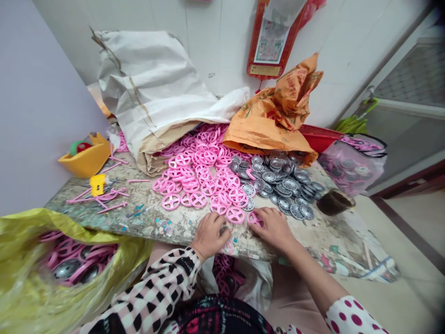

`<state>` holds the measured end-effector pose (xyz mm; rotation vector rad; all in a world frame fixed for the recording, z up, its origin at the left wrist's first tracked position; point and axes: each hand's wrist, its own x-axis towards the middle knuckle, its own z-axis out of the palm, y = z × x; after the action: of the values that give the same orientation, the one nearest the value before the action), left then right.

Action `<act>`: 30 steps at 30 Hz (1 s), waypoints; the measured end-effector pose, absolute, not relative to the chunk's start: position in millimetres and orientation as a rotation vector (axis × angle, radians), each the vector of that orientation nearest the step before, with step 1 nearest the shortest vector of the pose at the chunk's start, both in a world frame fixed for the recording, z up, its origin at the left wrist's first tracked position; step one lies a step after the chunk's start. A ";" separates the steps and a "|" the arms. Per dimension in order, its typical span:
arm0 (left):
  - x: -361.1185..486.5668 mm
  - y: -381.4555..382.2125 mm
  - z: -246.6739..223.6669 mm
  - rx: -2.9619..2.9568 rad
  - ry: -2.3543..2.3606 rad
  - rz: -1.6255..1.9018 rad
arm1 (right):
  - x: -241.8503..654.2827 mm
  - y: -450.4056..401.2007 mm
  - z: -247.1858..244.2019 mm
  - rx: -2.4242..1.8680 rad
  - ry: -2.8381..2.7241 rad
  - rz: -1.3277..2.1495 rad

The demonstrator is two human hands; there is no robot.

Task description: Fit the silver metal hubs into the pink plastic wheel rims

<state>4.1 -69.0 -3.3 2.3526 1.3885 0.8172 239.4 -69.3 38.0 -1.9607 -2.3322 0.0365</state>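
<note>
A heap of pink plastic spoked wheels (201,174) covers the middle of the worn, speckled worktop (153,220), and silver-grey ribbed wheel discs (283,188) lie piled to its right. My left hand (210,236) rests at the front edge, its fingers curled over a small grey piece (224,230) that is mostly hidden. My right hand (273,229) grips a pink wheel (255,219) at its fingertips, close to the loose pink wheel (235,215) at the front of the heap.
A yellow sack (41,273) of pink and grey parts sits at lower left. Pink rods and a yellow scraper (98,184) lie left on the worktop. White and orange sacks rise behind the heap, with a dark bowl (335,202) at right.
</note>
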 end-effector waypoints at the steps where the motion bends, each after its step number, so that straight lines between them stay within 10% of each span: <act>1: 4.2 -69.3 -3.2 2.348 1.389 0.810 | 241.4 -67.2 36.6 -1.980 -2.279 0.078; 17: 4.5 -67.9 -5.9 2.297 1.401 0.840 | 244.2 -14.2 19.2 -2.021 -1.471 0.449; 30: 5.0 -67.0 -5.3 2.328 1.380 0.831 | 273.9 -108.1 31.1 -2.042 -2.092 -0.227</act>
<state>5.0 -67.0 -5.3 2.3276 1.3797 0.8315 273.9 -108.1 31.1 -2.0421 -2.0919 -0.2272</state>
